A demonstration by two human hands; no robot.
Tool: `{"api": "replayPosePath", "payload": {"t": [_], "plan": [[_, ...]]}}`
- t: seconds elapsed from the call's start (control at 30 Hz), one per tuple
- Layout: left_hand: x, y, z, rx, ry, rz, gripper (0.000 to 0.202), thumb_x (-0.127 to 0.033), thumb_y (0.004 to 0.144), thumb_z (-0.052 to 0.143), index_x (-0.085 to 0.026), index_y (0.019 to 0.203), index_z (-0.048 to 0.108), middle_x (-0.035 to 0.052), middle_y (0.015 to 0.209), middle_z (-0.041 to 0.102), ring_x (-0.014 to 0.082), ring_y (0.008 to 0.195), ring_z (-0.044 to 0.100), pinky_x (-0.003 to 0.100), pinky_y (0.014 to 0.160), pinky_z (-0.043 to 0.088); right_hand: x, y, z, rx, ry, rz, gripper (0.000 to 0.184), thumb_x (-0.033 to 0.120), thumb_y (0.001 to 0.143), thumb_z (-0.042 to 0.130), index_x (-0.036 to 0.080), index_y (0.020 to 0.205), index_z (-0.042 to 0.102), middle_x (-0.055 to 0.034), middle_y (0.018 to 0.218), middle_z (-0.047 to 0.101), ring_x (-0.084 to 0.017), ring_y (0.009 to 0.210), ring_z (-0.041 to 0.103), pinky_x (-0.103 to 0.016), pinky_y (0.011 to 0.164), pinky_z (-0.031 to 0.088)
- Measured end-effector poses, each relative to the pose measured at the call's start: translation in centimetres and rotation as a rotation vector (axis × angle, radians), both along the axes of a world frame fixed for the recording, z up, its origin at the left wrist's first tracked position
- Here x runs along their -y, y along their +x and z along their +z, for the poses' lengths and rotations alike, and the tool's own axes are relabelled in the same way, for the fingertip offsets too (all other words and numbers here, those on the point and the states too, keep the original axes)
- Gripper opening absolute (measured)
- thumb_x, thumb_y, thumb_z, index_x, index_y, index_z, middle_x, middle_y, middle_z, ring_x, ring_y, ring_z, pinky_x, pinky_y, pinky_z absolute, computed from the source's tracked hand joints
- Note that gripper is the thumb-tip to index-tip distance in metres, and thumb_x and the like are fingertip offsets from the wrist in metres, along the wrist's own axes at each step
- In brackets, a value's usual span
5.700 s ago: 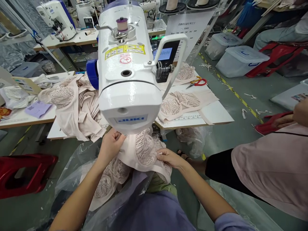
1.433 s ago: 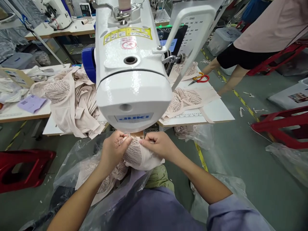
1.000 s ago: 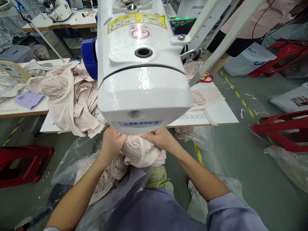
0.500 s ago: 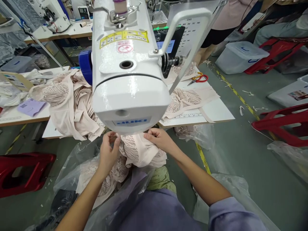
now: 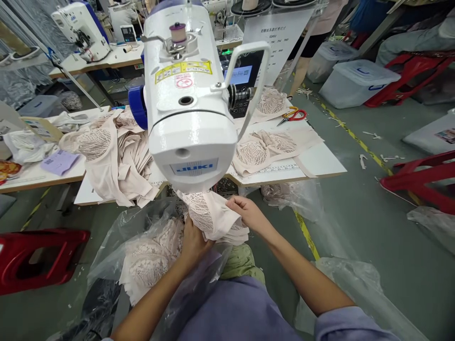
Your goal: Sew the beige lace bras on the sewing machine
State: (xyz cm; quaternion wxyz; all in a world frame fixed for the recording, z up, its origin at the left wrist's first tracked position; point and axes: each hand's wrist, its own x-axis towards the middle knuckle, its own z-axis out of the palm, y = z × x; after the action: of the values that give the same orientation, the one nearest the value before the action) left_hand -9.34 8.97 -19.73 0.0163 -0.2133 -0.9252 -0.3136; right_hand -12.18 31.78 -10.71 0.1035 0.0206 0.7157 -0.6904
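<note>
A beige lace bra piece hangs just below the head of a white JUKI sewing machine. My right hand pinches its right edge, fingers closed on the fabric. My left hand sits under the piece with its fingers hidden behind the cloth. Left of that hand a clear plastic bag holds more lace pieces.
A heap of beige pieces covers the table left of the machine; more lace pieces and red scissors lie on its right part. Red stools stand at left and right. A person's legs show behind.
My left hand has dropped from the piece's upper left corner to underneath it. My right hand kept its hold on the right edge. The person at the right walked further away.
</note>
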Motion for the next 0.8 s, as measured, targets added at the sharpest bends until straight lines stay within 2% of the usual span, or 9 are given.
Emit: {"api": "replayPosePath", "payload": {"t": [0.1,0.17,0.27,0.43,0.53,0.6,0.67,0.73,0.8], "plan": [[0.3,-0.3,-0.9,-0.025,-0.034,-0.023,0.066,-0.026,0.083,0.063,-0.009,0.143,0.04,0.0278,0.146,0.044,0.0435,0.14,0.038,0.063,0.111,0.036,-0.1,0.4,-0.4,0.026,-0.005,0.013,0.046,0.065,0.088,0.06,0.021,0.075,0.055,0.0072,0.054,0.037,-0.009,0.041,0.026,-0.024,0.042,0.021],[1.1,-0.8,-0.7,-0.018,-0.044,-0.038,0.061,-0.014,0.082,0.055,-0.01,0.142,0.043,0.0249,0.143,0.049,0.0395,0.137,0.044,0.058,0.109,0.042,-0.5,0.5,-0.7,-0.019,0.026,0.009,0.044,0.062,0.089,0.059,0.021,0.075,0.055,0.0058,0.057,0.04,-0.01,0.045,0.032,-0.024,0.045,0.025],[3.2,-2.0,0.7,-0.001,-0.048,-0.021,0.063,-0.004,0.081,0.043,-0.018,0.143,0.044,0.0189,0.145,0.05,0.0327,0.136,0.046,0.053,0.107,0.046,-2.2,1.0,-1.2,-0.089,0.148,-0.014,0.044,0.058,0.089,0.06,0.019,0.07,0.055,0.0014,0.065,0.049,-0.014,0.059,0.043,-0.025,0.054,0.033],[5.4,-3.1,2.9,-0.165,-0.082,0.045,0.063,0.002,0.081,0.037,-0.017,0.141,0.048,0.0171,0.152,0.044,0.0311,0.147,0.032,0.055,0.116,0.036,-7.2,2.7,-2.7,0.011,0.284,-0.167,0.045,0.06,0.087,0.058,0.02,0.069,0.049,0.0033,0.062,0.043,-0.013,0.056,0.038,-0.026,0.053,0.029],[3.8,-2.3,2.6,-0.258,-0.15,0.009,0.056,0.0,0.087,0.039,-0.017,0.139,0.051,0.0164,0.153,0.045,0.0319,0.149,0.029,0.058,0.12,0.026,-10.5,3.6,-4.8,0.035,0.528,-0.259,0.045,0.06,0.089,0.052,0.021,0.067,0.044,0.0026,0.061,0.043,-0.015,0.057,0.04,-0.027,0.055,0.032],[2.1,-1.5,1.8,-0.179,-0.198,-0.065,0.054,-0.005,0.089,0.045,-0.018,0.141,0.05,0.0174,0.152,0.046,0.0332,0.148,0.031,0.058,0.121,0.026,-12.5,4.1,-6.7,0.058,0.741,-0.287,0.042,0.056,0.09,0.046,0.022,0.065,0.043,0.0011,0.06,0.044,-0.016,0.059,0.043,-0.029,0.058,0.034],[1.3,-0.8,0.9,-0.018,-0.237,-0.161,0.057,-0.013,0.087,0.057,-0.016,0.143,0.049,0.0198,0.152,0.044,0.0345,0.145,0.037,0.054,0.117,0.034,-13.9,4.7,-8.9,0.1,0.879,-0.252,0.038,0.052,0.086,0.048,0.022,0.062,0.045,-0.0012,0.058,0.048,-0.019,0.059,0.046,-0.031,0.06,0.036],[2.3,-0.3,0.4,0.116,-0.261,-0.191,0.055,-0.02,0.086,0.062,-0.016,0.14,0.051,0.0187,0.151,0.045,0.0321,0.14,0.044,0.048,0.114,0.042,-14.4,5.2,-10.9,0.127,0.923,-0.171,0.031,0.048,0.08,0.055,0.021,0.065,0.053,-0.0061,0.064,0.058,-0.023,0.065,0.053,-0.034,0.063,0.039],[5.4,0.1,0.5,0.183,-0.296,-0.098,0.044,-0.026,0.091,0.058,-0.018,0.134,0.055,0.0147,0.144,0.053,0.0269,0.132,0.052,0.04,0.111,0.045,-13.5,5.2,-12.4,0.113,0.939,-0.093,0.031,0.048,0.08,0.057,0.018,0.083,0.064,-0.0143,0.087,0.068,-0.03,0.085,0.061,-0.037,0.074,0.045]]}}
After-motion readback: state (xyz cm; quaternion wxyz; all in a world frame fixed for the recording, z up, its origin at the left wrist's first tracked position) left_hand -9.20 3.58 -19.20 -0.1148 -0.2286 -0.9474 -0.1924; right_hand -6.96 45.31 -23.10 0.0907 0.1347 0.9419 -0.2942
